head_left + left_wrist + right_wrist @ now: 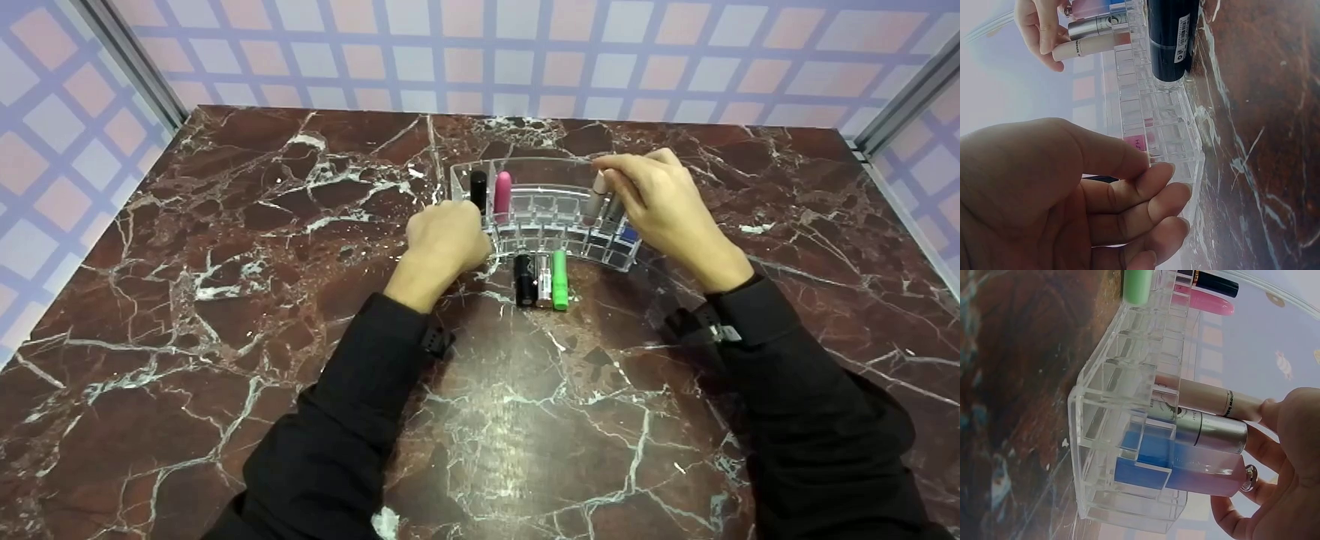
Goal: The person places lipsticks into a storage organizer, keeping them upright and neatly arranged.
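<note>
A clear, curved lipstick organizer with stepped compartments stands on the marble-patterned table. My left hand is at its left end, fingers curled, thumb and index finger pinching its edge in the left wrist view. At the right end, my right hand pinches the cap end of a pale beige lipstick tube, whose lower end sits in a compartment. Beside that tube stand a silver tube and a pink-and-blue tube. A black tube and a pink tube stand in the back left compartments.
In front of the organizer, a black tube, a clear-and-pink tube and a bright green tube lie side by side. Checkered panels border the table's back and sides.
</note>
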